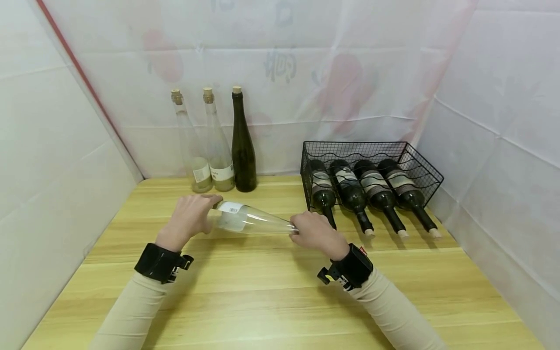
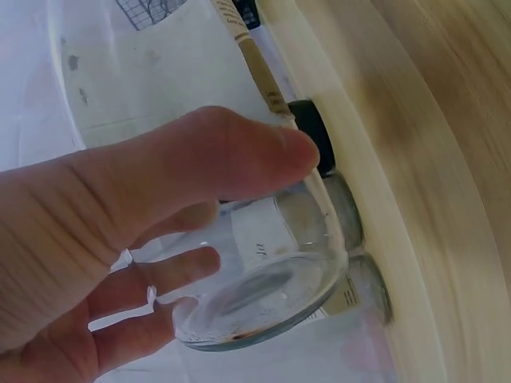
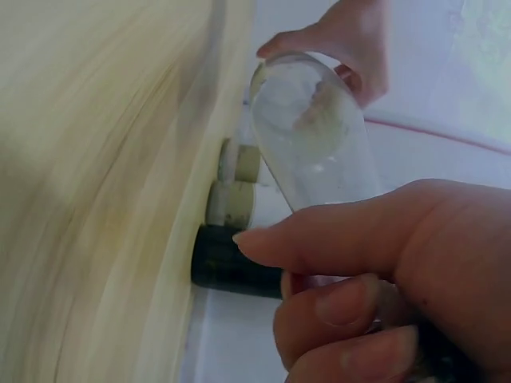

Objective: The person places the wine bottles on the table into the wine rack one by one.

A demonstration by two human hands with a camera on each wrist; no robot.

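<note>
A clear glass bottle [image 1: 264, 221] with a pale label [image 1: 232, 221] lies sideways in the air over the table, between both hands. My left hand [image 1: 190, 216] grips it near the base; in the left wrist view the thumb [image 2: 231, 152] crosses its side while the fingers spread around the other side. At the opposite end, my right hand [image 1: 316, 233] holds the neck, its fingers curled round it. The right wrist view looks along the bottle body [image 3: 311, 136] toward the left hand [image 3: 351, 48]. The bottle's mouth is hidden by the right hand.
Two clear corked bottles [image 1: 222, 177] and a dark green corked bottle [image 1: 244, 155] stand at the back left of the wooden table [image 1: 245, 301]. At the back right, a black wire basket [image 1: 358, 146] bears several dark wine bottles [image 1: 352, 192], necks toward the front. White sheets surround the table.
</note>
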